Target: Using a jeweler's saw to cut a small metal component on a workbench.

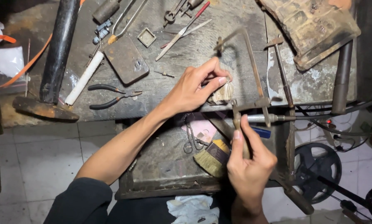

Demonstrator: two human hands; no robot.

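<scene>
- While the left hand [196, 85] pinches a small pale workpiece [222, 93] against the counter [186, 49] edge, the right hand [249, 159], at five o'clock of it, is closed round the jeweller's saw [252, 70] handle.
- Judged from this: keep the blade upright, strokes light, and fingertips out of its path.
- Black pliers [111, 96] lie at nine o'clock, a brush [211, 157] in the tray below.

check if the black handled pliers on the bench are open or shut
Open: the pliers lie flat on the workbench, their two black handles spread apart, untouched by either hand.
</scene>
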